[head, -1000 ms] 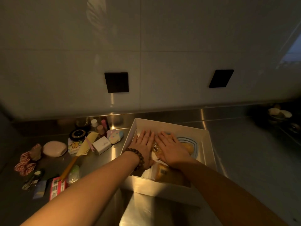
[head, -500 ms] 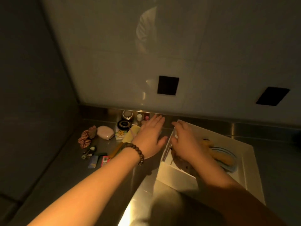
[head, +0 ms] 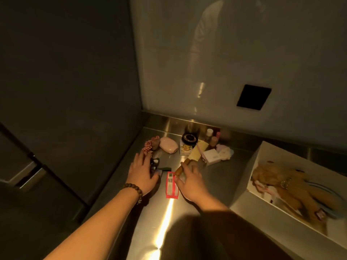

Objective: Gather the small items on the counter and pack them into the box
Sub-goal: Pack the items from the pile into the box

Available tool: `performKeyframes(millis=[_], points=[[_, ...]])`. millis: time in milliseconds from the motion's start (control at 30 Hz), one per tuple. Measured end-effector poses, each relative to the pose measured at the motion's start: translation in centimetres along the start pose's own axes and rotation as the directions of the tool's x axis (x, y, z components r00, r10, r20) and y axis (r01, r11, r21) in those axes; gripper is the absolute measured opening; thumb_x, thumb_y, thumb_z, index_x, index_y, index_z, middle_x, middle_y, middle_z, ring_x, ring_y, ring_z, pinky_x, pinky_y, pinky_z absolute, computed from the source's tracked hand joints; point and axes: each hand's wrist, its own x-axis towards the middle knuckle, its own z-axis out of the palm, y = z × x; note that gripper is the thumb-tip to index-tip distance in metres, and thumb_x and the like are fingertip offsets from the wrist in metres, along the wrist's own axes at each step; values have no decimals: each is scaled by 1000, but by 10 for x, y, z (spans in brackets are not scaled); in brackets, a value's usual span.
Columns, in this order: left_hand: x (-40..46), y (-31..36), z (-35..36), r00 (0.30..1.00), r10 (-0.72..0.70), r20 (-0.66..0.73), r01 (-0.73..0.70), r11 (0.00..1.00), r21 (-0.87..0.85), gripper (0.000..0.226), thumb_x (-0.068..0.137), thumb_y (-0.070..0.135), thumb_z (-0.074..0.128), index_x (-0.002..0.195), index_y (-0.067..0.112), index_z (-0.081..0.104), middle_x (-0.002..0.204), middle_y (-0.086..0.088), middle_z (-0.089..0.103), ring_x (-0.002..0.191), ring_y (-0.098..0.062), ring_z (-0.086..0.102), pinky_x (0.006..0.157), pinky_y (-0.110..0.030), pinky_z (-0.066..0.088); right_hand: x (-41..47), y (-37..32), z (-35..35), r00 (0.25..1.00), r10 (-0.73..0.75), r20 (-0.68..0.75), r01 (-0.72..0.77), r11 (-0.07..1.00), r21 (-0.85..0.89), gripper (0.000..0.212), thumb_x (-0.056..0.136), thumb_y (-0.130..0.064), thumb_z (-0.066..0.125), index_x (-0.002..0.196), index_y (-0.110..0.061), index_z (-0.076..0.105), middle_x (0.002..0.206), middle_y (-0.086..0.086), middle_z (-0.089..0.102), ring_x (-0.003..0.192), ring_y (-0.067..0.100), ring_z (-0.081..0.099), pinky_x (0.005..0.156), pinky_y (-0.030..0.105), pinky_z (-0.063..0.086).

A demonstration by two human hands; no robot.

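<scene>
**Small items wait in the corner, both your hands over the nearest ones**

Small items lie in a cluster on the steel counter (head: 187, 222), at about 10 o'clock from the white box (head: 242, 201), which sits well apart at your 3 o'clock and already holds a tan plush toy (head: 293, 186).

Your left hand (head: 141, 175) rests flat, fingers straight and slightly spread, over the dark keys and small bits (head: 155, 164) at its fingertips; I judge it touching rather than gripping.

Your right hand (head: 189, 182) lies just beside the red packet (head: 171, 185), which runs long from 12 to 6 o'clock directly to the left of that palm. Its fingers reach toward 12 o'clock onto the wooden handle of the yellow comb (head: 197, 153); whether they are curling round it I cannot tell, as they are blurred.

The comb's long axis runs from 7 toward 1 o'clock, handle end nearest you. Your right hand is nearer both comb and box, so it probably suits the carry. Farther at 12 o'clock stay the pink case (head: 168, 147), scrunchies (head: 150, 147) and small bottles (head: 212, 136).
</scene>
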Motion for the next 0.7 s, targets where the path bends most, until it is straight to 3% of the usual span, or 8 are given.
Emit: performKeyframes(millis=[100, 267, 433, 700], points=[[3, -13, 12, 994, 9, 106, -10, 1000, 10, 83, 86, 58, 44, 149, 30, -1, 157, -3, -10, 143, -24, -10, 115, -45, 3, 8, 0, 16, 1000, 1, -3, -1, 999, 35, 55, 95, -38, 46, 146, -37, 24, 158, 1, 13, 145, 26, 14, 116, 43, 24], [-2, -17, 31, 970, 49, 238, -78, 991, 111, 84, 85, 59, 40, 150, 26, -1, 156, -5, -13, 142, -21, -13, 114, -41, -5, 12, 6, 20, 1000, -21, -4, 21, 1000, -10, 48, 98, -38, 39, 145, -40, 27, 158, 0, 16, 144, 23, 18, 116, 43, 25], [-21, -16, 39, 983, 72, 172, -91, 990, 110, 81, 84, 57, 38, 150, 25, 5, 158, -2, -5, 143, -19, -6, 111, -31, -7, -5, 19, 21, 999, -38, -10, 37, 997, -65, 44, 99, -40, 34, 143, -42, 30, 156, 0, 22, 140, 23, 25, 113, 40, 29], [-59, -3, 41, 986, 95, 138, -114, 984, 137, 72, 88, 50, 39, 149, 22, 13, 158, -4, 2, 144, -22, 0, 114, -34, -2, -38, 34, 24, 998, -44, -39, 43, 999, -25, 57, 98, -37, 43, 149, -35, 18, 153, 0, 29, 138, 18, 30, 114, 36, 29]])
